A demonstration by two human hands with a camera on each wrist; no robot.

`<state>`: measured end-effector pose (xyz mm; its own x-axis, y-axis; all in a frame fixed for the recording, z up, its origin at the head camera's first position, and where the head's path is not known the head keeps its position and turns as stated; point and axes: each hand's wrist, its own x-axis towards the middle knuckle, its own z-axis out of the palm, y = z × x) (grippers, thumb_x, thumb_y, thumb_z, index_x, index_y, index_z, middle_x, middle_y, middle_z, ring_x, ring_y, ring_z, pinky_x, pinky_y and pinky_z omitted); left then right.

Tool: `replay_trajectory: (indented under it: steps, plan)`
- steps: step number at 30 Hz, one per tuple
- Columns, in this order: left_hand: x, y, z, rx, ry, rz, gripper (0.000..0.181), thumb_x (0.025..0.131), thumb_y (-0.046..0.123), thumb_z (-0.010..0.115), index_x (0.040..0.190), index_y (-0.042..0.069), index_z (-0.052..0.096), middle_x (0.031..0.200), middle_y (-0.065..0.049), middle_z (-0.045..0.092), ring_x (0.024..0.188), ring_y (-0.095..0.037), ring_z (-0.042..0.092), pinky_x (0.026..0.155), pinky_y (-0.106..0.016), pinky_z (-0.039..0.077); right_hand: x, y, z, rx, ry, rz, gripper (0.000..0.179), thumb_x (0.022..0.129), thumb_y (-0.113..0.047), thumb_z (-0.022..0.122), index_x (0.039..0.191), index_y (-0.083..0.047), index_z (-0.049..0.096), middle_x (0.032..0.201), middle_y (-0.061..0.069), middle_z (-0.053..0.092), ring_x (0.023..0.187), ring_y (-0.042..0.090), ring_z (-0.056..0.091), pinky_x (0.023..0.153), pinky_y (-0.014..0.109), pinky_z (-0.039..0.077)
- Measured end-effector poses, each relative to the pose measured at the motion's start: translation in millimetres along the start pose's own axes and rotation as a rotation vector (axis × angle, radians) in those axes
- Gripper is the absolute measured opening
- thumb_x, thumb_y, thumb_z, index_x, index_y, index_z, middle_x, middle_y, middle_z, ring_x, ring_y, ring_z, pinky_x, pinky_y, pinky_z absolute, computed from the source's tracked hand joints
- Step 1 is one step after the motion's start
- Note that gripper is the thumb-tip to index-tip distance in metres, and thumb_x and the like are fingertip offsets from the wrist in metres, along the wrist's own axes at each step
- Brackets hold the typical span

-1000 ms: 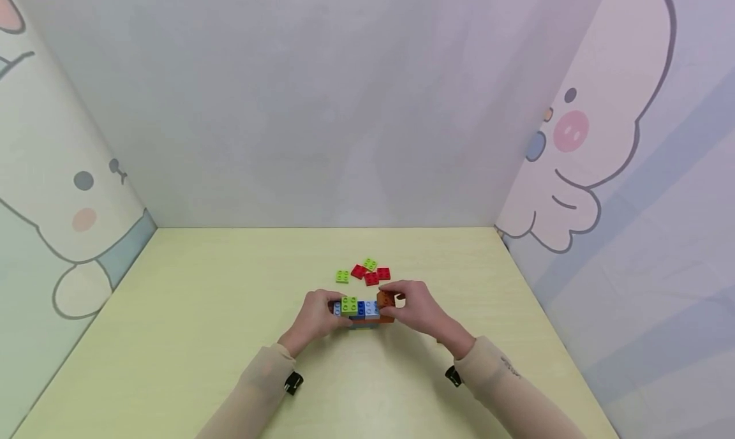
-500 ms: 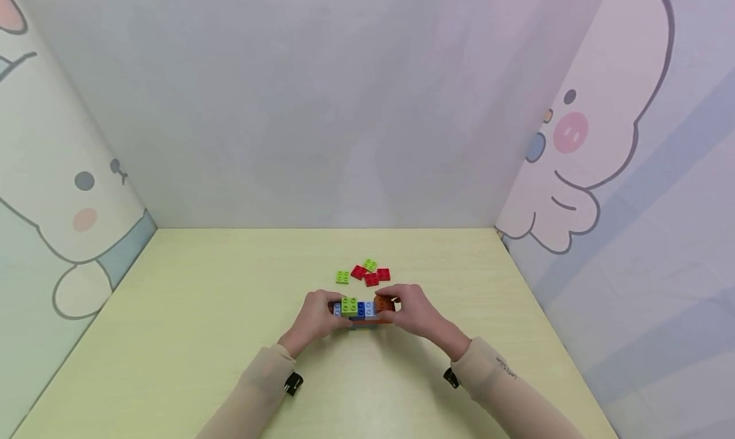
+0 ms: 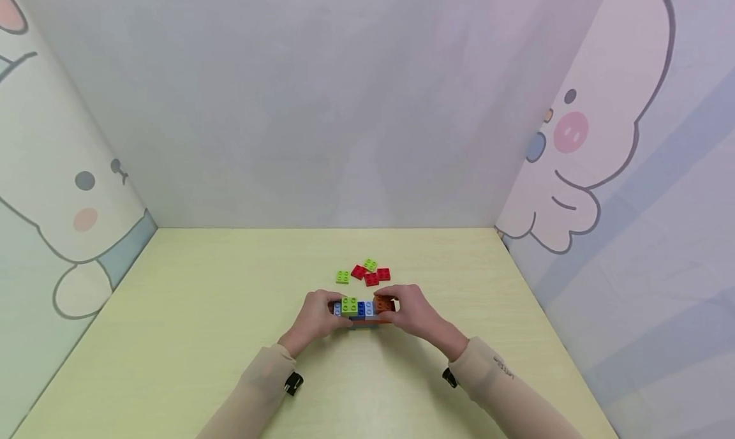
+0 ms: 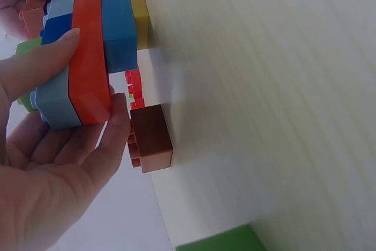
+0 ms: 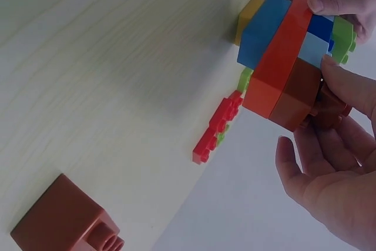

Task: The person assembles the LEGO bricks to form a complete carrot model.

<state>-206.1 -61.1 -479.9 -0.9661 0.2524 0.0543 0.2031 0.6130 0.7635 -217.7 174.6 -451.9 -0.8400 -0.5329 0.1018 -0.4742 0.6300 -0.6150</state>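
Nearest you are your sleeves [image 3: 517, 388], each wrist wearing a black strap [image 3: 293, 383]. Under your arms, on the table [image 3: 189, 337], sit a brown block [image 5: 61, 218] in the right wrist view and another [image 4: 151, 138] near your left hand [image 3: 314, 318] in the left. A green block [image 4: 229, 240] shows at that view's edge. Your left hand pinches the stack's left end, thumb on the near side, fingers on the far side. The stack [image 5: 277, 57] is upright between your hands: yellow lowest, then blue, a long red, a blue-and-brown row, and green on top. Your right hand [image 3: 415, 311] pinches a brown brick [image 3: 383, 304] over the right end; you cannot tell whether it is fully seated. Just beyond lie three red bricks [image 3: 371, 279] and two green ones [image 3: 342, 277], then the grey wall [image 3: 327, 107].
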Motion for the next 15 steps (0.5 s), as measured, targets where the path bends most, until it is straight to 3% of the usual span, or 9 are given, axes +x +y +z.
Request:
replay_trajectory:
  steps: [11, 15]
  plan:
    - [0.2, -1.1, -0.4, -0.007, -0.003, 0.004, 0.041, 0.065, 0.015, 0.089, 0.102, 0.007, 0.074, 0.093, 0.000, 0.068, 0.083, -0.016, 0.059, 0.074, -0.035, 0.049, 0.9, 2.4, 4.1, -0.052, 0.021, -0.034, 0.038, 0.079, -0.016, 0.079, 0.114, -0.004, 0.069, 0.103, -0.001, 0.067, 0.085, 0.012, 0.056, 0.077, 0.037, 0.051]
    - [0.3, -0.9, -0.1, -0.013, -0.003, -0.001, 0.041, 0.065, 0.015, 0.089, 0.102, 0.007, 0.074, 0.093, 0.000, 0.067, 0.085, -0.019, 0.060, 0.075, -0.036, 0.049, 1.1, 2.4, 4.1, -0.025, 0.017, -0.044, 0.036, 0.079, -0.015, 0.079, 0.112, -0.005, 0.069, 0.099, -0.003, 0.066, 0.081, 0.011, 0.056, 0.074, 0.036, 0.052]
